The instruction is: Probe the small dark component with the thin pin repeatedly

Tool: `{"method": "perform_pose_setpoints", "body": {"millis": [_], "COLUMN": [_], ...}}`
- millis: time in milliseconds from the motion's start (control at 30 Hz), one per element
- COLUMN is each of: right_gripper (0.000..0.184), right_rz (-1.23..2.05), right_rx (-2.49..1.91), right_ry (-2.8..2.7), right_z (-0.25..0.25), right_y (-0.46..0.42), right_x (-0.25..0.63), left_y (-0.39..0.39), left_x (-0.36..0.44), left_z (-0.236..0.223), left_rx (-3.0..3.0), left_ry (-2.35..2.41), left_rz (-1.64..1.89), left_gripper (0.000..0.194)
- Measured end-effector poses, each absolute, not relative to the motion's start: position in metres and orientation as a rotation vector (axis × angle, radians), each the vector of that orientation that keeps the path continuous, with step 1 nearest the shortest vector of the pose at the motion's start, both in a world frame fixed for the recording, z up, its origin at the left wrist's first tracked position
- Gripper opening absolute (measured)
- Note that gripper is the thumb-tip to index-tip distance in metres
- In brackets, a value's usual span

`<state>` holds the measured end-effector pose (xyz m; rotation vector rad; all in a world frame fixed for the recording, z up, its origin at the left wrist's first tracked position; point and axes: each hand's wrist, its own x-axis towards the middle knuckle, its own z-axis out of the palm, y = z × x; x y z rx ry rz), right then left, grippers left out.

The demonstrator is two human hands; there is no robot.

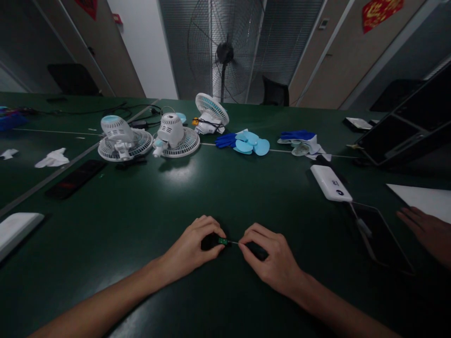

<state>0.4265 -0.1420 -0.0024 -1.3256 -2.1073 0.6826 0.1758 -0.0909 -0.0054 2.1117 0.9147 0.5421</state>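
My left hand [199,241] pinches a small green piece [222,241] between thumb and index finger, just above the dark green table [218,197]. The piece has pale specks and looks like a tiny circuit board. Facing it, my right hand [269,253] holds a thin metal shaft [233,242] between thumb and fingertips. The shaft's left end meets the green piece; whether it is fixed to it or only touches it, I cannot tell. Its right end is hidden behind my right fingers.
Small white fans [178,141] stand beyond my hands, beside light blue fan blades [251,143] and blue gloves [298,136]. A white power bank [330,183] and black tablet [380,237] lie to the right. Another person's hand [428,232] rests at the right edge.
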Motion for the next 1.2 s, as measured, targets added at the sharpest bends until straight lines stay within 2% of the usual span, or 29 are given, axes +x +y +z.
{"method": "perform_pose_setpoints", "body": {"millis": [367,600,1200], "right_gripper": [0.011,0.011,0.012], "right_rz": [0.607,0.712,0.625], "right_rx": [-1.319,-1.196,-1.269], "right_ry": [-2.151,-2.127,-2.087], "right_z": [-0.006,-0.003,-0.007], "right_y": [-0.142,-0.143,-0.144], "right_x": [0.424,0.418,0.428], "left_y": [-0.091,-0.093,-0.094], "left_x": [0.175,0.176,0.174], "left_z": [-0.007,-0.005,-0.003], "left_rx": [2.13,2.168,2.178], "left_ry": [0.885,0.852,0.864], "left_rz": [0.541,0.51,0.531], "left_gripper": [0.013,0.014,0.011]}}
